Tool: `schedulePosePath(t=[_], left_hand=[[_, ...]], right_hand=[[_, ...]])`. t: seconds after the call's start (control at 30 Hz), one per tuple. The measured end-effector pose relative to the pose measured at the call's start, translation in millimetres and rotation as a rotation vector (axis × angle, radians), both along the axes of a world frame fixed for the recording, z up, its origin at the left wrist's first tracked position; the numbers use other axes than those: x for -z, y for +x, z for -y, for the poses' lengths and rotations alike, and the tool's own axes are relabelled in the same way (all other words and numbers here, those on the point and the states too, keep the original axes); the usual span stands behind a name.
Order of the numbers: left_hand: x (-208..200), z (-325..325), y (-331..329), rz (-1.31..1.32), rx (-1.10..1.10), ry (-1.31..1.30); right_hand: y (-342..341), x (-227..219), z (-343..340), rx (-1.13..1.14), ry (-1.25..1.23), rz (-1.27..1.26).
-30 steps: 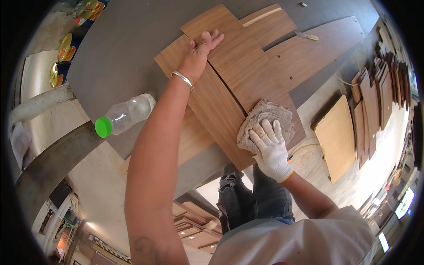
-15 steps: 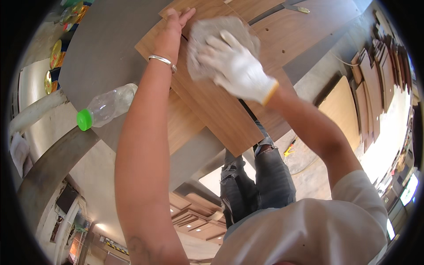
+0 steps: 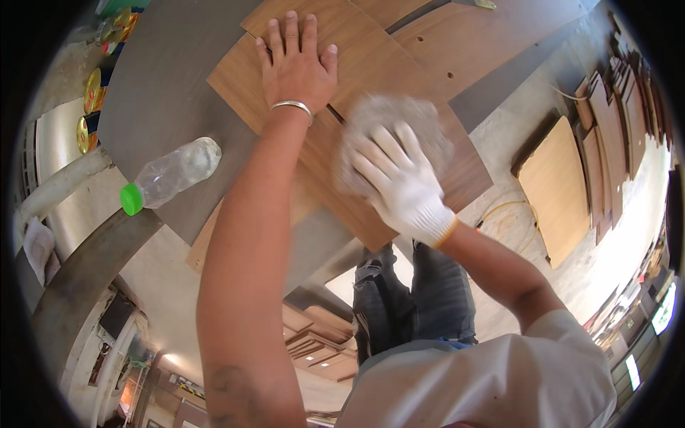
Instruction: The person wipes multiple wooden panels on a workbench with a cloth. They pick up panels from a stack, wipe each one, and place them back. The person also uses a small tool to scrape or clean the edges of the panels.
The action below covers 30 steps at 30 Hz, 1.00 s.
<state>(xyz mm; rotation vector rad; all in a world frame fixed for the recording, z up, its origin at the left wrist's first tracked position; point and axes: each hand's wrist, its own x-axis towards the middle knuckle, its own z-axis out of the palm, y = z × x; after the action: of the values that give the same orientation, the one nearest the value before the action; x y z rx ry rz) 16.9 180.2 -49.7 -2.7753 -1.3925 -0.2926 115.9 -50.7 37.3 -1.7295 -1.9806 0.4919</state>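
The left hand [image 3: 296,64], bare with a metal bracelet at the wrist, lies flat and spread wide on a brown wooden panel [image 3: 371,85] at the upper middle of the frame. Half a second ago it sat nearer the top edge; now it shows lower and fuller. The right hand [image 3: 399,178], in a white glove, presses a pale grey rag [image 3: 407,121] onto the same panel at the centre, fingers splayed over the cloth. Earlier the rag was higher up, right beside the left hand; now it lies lower and to the right, close to the panel's near edge. The panel rests on a grey desk [image 3: 164,100] with more brown boards under and behind it. A clear plastic bottle [image 3: 171,175] with a green cap lies on the desk at the left, as before. Further boards [image 3: 556,185] lean at the right.
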Motion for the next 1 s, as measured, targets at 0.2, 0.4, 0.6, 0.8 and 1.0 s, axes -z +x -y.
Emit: schedulePosePath(t=[0.2, 0.4, 0.6, 0.8, 1.0], left_hand=[[-1, 1, -6, -0.002, -0.041, -0.028], [-5, 5, -5, 0.009, -0.023, -0.036], [-3, 3, 0, 0.003, -0.008, -0.02], [-2, 3, -5, 0.003, -0.015, 0.011], [1, -1, 0, -0.001, -0.006, 0.007]], right_hand=[[-8, -4, 28, 0.055, -0.06, -0.081], [4, -9, 79, 0.076, -0.163, -0.02], [-8, 5, 0, 0.179, -0.023, 0.044], [-11, -4, 39, 0.155, -0.102, 0.002], [-24, 16, -45, 0.191, 0.077, -0.031]])
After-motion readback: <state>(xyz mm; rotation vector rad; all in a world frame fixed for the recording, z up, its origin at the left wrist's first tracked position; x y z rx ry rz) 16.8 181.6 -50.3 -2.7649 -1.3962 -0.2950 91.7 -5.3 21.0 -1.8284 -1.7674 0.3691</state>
